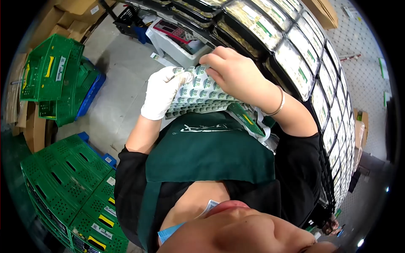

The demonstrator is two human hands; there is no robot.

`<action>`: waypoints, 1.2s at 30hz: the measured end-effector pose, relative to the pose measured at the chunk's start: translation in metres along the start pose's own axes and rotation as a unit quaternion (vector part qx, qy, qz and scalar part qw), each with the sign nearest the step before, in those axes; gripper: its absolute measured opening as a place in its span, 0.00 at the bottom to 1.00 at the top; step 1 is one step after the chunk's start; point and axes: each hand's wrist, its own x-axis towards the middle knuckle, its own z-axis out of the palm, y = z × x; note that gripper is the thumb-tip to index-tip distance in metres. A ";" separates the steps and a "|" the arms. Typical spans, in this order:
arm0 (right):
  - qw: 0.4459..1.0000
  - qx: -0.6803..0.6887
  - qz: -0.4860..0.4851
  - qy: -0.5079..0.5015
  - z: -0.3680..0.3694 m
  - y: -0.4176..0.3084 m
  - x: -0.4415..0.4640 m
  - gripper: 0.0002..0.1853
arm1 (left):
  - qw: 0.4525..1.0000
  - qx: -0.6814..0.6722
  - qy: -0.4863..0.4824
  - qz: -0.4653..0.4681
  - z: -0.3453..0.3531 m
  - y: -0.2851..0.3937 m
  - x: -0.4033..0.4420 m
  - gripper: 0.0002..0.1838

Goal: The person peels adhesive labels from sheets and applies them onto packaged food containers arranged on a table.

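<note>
A sheet of stickers (198, 90), white with rows of round green prints, is held in front of my apron, its lower part folded or layered. My left hand (162, 92), in a white glove, pinches its upper left edge between thumb and fingers. At the top right edge, my bare right hand (234, 69) has its fingers bent and pressed together against the sheet. Whether a loose sticker is between those fingertips is hidden. A green piece with a yellow strip (247, 119) and white straps lies just below my right wrist.
Black trays with clear printed lids (291, 69) are stacked along the right. A white foam box (179, 46) holds a red device (172, 30) ahead. Green crates (67, 173) stand at left, more crates (55, 78) beyond, near cardboard boxes (69, 19). Grey floor (116, 76) lies between.
</note>
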 end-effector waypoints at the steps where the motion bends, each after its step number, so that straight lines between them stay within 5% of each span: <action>1: 0.999 -0.051 0.005 0.000 -0.001 -0.005 -0.005 0.11 | 1.000 -0.004 -0.010 -0.005 0.001 -0.003 -0.001 0.06; 5: 0.987 -0.146 0.019 0.067 0.007 -0.022 -0.028 0.14 | 0.999 0.005 -0.032 -0.024 0.012 0.000 -0.003 0.06; 9: 0.990 -0.098 -0.012 0.097 0.012 -0.014 -0.062 0.13 | 0.997 -0.015 -0.049 -0.054 0.014 -0.023 0.006 0.08; 11: 0.973 -0.027 0.034 0.228 -0.009 0.024 -0.079 0.16 | 0.995 -0.030 -0.050 -0.083 0.016 -0.029 0.011 0.08; 12: 0.932 0.165 0.223 0.234 -0.031 0.033 -0.089 0.18 | 0.993 -0.050 -0.055 -0.095 0.018 -0.030 0.014 0.09; 14: 0.858 0.267 0.252 0.358 -0.051 0.096 -0.113 0.31 | 0.990 -0.072 -0.058 -0.109 0.023 -0.038 0.021 0.10; 18: 0.878 0.060 0.357 0.312 -0.049 0.132 -0.125 0.35 | 0.991 -0.073 -0.064 -0.097 0.042 -0.047 0.043 0.09; 21: 0.897 -0.141 0.338 0.246 -0.029 0.140 -0.131 0.36 | 0.991 -0.062 -0.062 -0.103 0.053 -0.048 0.053 0.10; 24: 0.838 -0.308 0.424 0.150 -0.046 0.159 -0.150 0.43 | 0.991 -0.066 -0.058 -0.102 0.051 -0.057 0.062 0.10; 26: 0.818 -0.308 0.464 0.146 -0.066 0.188 -0.169 0.46 | 0.991 -0.080 -0.052 -0.091 0.051 -0.063 0.071 0.10; 28: 0.851 -0.019 0.430 0.301 -0.083 0.222 -0.166 0.43 | 0.990 -0.077 -0.053 -0.107 0.053 -0.067 0.075 0.10; 31: 0.828 0.066 0.432 0.351 -0.085 0.246 -0.134 0.39 | 0.992 -0.067 -0.029 -0.099 0.068 -0.062 0.078 0.10; 34: 0.860 -0.110 0.400 0.297 -0.068 0.257 -0.120 0.35 | 0.995 -0.046 -0.026 -0.080 0.064 -0.059 0.082 0.10; 36: 0.883 -0.090 0.359 0.289 -0.066 0.258 -0.126 0.35 | 0.994 -0.049 -0.021 -0.090 0.057 -0.065 0.085 0.11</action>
